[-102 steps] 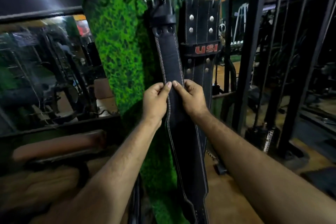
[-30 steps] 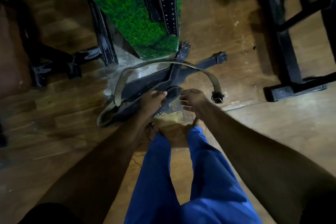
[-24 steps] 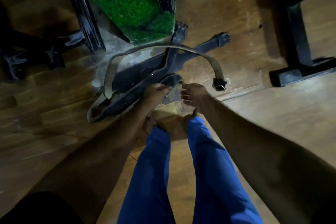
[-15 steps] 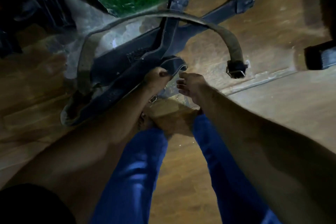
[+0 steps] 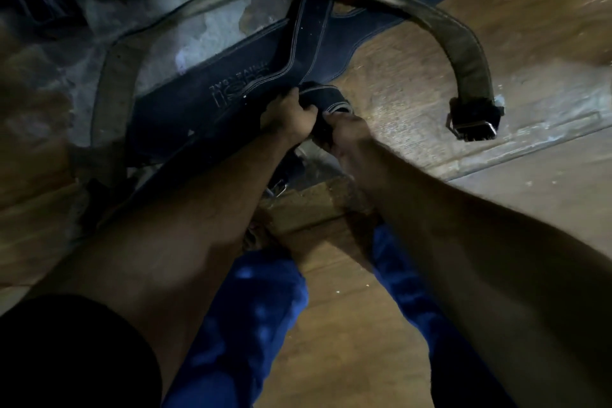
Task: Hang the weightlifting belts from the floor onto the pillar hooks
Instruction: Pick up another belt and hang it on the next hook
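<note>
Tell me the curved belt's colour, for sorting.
Tan curved belt, black buckle end; head view.

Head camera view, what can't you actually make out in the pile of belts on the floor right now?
- Printed lettering on the wide black belt: dim, upside down, too blurred to read.
- Far ends of the two crossing black belts: cut off by the top edge.
- Pillar hooks: out of frame above.
- Near end of the belt under the left hand and right hand: covered by the hands.
- Tan belt: its left end is lost in shadow.
</note>
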Demonstrator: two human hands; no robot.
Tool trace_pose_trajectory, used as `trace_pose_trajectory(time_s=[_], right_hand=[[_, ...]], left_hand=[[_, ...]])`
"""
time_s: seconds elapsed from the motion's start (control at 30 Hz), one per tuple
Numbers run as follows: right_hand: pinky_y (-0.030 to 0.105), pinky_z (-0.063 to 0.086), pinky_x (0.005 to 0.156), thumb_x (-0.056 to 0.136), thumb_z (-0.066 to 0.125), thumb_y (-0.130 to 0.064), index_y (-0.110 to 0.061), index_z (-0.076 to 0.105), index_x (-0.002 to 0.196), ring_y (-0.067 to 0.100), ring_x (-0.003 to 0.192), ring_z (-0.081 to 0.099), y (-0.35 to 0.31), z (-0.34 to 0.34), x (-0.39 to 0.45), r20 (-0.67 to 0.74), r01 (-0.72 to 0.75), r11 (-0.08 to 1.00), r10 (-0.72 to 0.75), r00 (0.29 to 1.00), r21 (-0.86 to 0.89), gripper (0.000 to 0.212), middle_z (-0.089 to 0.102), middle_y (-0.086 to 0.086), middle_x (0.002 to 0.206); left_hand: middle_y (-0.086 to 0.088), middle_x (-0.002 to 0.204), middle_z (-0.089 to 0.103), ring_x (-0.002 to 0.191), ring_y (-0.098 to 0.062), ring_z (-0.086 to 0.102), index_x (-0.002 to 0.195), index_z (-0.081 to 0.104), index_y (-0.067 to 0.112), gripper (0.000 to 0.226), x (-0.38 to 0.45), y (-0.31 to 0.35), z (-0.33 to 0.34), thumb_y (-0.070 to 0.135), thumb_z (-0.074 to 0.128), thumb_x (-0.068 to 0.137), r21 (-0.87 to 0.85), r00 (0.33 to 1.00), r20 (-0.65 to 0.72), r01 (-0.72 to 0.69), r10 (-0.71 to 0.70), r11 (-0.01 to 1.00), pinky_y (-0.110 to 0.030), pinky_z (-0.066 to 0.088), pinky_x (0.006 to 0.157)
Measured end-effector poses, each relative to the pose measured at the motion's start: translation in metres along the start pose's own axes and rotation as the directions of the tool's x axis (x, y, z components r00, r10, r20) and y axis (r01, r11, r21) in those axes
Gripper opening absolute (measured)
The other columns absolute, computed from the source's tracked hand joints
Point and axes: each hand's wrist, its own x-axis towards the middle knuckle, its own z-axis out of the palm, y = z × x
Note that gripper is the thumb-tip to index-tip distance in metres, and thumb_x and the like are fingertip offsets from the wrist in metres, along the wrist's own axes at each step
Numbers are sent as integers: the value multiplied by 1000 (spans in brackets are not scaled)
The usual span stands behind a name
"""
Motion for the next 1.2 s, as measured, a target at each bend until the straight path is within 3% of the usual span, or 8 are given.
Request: trace_pose_trajectory(time_s=[0.1, 0.2, 0.33, 0.6, 0.83, 0.93, 1.07, 1.2], right_hand=[[38, 63, 73, 103, 53, -15, -2, 65, 116, 32, 93, 70, -4, -3, -39, -54, 37, 999, -36, 998, 26, 22, 71, 24, 116], [41, 63, 76, 102, 56, -19, -1, 65, 120, 31, 93, 72, -13, -7, -93, -35, 61, 998, -60, 998, 30, 27, 72, 21, 114], [35, 62, 66, 104, 55, -18, 1, 61, 128, 29, 88, 71, -39, 2, -186, 46, 65, 998, -66, 997, 23, 32, 71, 22, 117], [29, 58, 59, 103, 51, -21, -12, 62, 91, 14, 54, 61, -129, 8, -380, 219, 125, 982, -92, 971, -142, 19, 63, 2, 70], [27, 56, 62, 98, 66, -30, -16, 67, 89, 17, 72, 70, -210, 21, -524, 295, 362, 908, -293, 909, -213, 16, 74, 0, 83], [26, 54, 61, 96, 68, -18, -12, 66, 82, 19, 65, 69, -243, 33, -570, 369, 476, 850, -377, 850, -227, 16, 73, 7, 78], [29, 48, 67, 93, 71, -23, -12, 71, 88, 22, 66, 65, -279, 44, -631, 521, 543, 715, -288, 803, -440, 12, 73, 7, 75], [34, 42, 69, 90, 74, -26, -14, 71, 89, 25, 67, 59, -307, 51, -677, 650, 594, 590, -147, 746, -547, 12, 67, 9, 79]], left_hand=[[-11, 145, 54, 132, -33, 53, 142, 51, 19, 69, -28, 7, -24, 49, 63, 82, -132, 999, -10, -31, 30, 991, -42, 44, 111], [-2, 110, 73, 103, -25, 68, 105, 69, 22, 43, -68, 21, -58, 50, 71, 73, -225, 997, -57, -72, 61, 972, -34, 55, 90], [9, 72, 58, 76, -15, 59, 80, 58, 20, 25, -140, 39, -113, 35, 77, 85, -357, 993, -82, -113, 90, 927, -23, 44, 60], [-20, 96, 73, 87, -32, 71, 91, 67, 8, 21, -307, 100, -236, 27, 74, 90, -554, 980, -140, -197, 142, 809, -50, 58, 81], [1, 87, 73, 77, -10, 71, 89, 65, 22, 7, -432, 164, -321, 24, 68, 95, -671, 955, -236, -295, 181, 680, -32, 59, 72], [2, 97, 72, 92, -11, 68, 99, 71, 19, 20, -471, 180, -351, 34, 58, 101, -696, 945, -273, -324, 181, 641, -29, 54, 83], [2, 92, 74, 86, -13, 71, 96, 71, 16, 44, -508, 194, -398, 56, 52, 98, -810, 954, -298, -246, -12, 532, -23, 57, 78], [-8, 103, 77, 90, -25, 75, 105, 71, 15, 53, -544, 210, -442, 61, 74, 79, -939, 977, -189, -149, -103, 309, -46, 60, 89]])
